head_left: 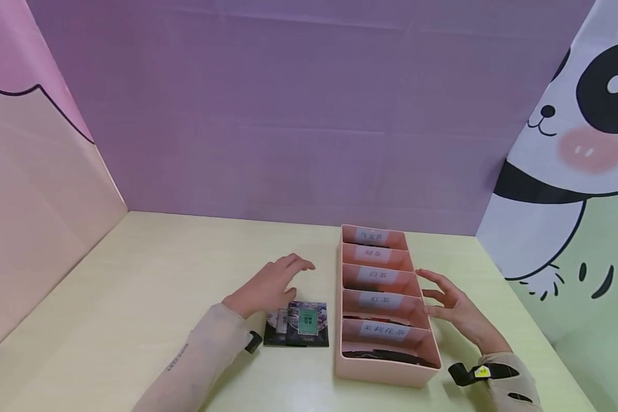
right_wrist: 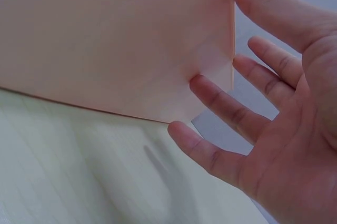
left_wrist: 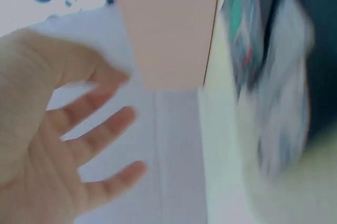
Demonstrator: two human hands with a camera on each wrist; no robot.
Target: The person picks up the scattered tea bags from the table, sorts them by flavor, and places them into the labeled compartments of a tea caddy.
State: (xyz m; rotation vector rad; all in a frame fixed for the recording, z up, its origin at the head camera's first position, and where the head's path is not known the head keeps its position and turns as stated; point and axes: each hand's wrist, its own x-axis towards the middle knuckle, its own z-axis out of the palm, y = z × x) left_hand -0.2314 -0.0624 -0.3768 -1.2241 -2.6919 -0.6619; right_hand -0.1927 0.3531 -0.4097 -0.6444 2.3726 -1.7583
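Note:
A long pink divided box [head_left: 386, 373] stands on the table, its compartments marked with white labels. Dark sachets lie in the front compartment, and dark edges show in some others. To its left, two dark sachets overlap on the table: one with a green label [head_left: 309, 323], the other with a pale label [head_left: 281, 321]. My left hand [head_left: 268, 287] hovers just over and behind them, fingers spread and holding nothing. With loosely bent fingers, my right hand [head_left: 458, 315] touches the box's right side; fingertips [right_wrist: 201, 84] meet its outer wall in the right wrist view.
A purple backdrop [head_left: 268, 114] rises behind the table, close to the box's far end. A panel with a panda picture [head_left: 561, 171] bounds the right side, and a pink and cream panel [head_left: 36, 189] the left. Pale tabletop [head_left: 149, 286] extends left of the sachets.

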